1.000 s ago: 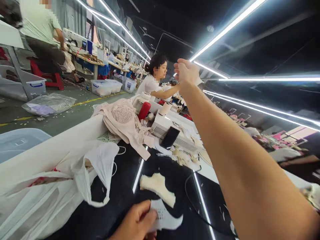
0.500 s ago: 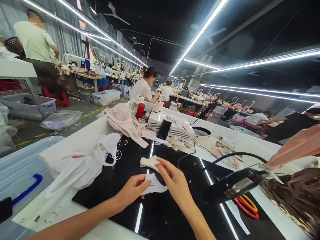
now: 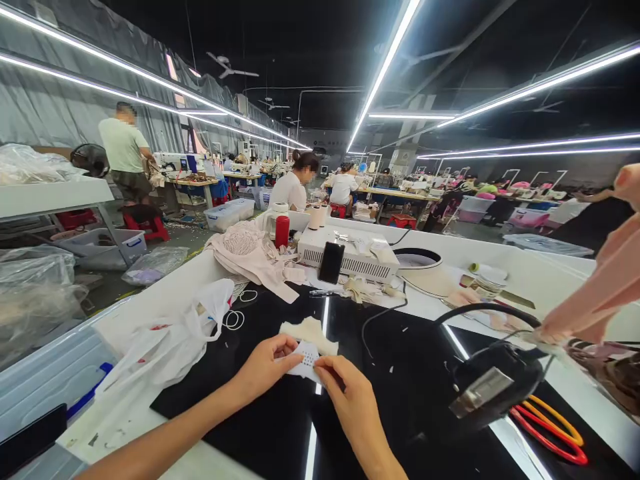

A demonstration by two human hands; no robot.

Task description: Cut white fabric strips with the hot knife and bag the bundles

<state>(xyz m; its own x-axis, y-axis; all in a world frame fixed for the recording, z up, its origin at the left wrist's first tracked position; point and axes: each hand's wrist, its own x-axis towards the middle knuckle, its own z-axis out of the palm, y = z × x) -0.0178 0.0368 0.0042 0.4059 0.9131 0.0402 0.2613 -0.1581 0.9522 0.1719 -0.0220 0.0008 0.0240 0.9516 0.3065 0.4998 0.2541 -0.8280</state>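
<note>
The left hand (image 3: 267,367) and right hand (image 3: 350,387) pinch a thin white card (image 3: 301,367) over the shiny black board (image 3: 260,433). A black tool (image 3: 520,383) hides some of the board's right side. On the board lies a soft, wavy cream pad (image 3: 310,330). At the board's left edge is a crinkly bag (image 3: 170,347), its insides unclear. Past the board sits a slotted white box (image 3: 365,263).

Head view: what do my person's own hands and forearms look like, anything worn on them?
The left hand and right hand are ungloved, five-fingered human hands. The forearms show no sleeve, watch, bracelet or cable within the picture; I can make out no rings or markings.
</note>
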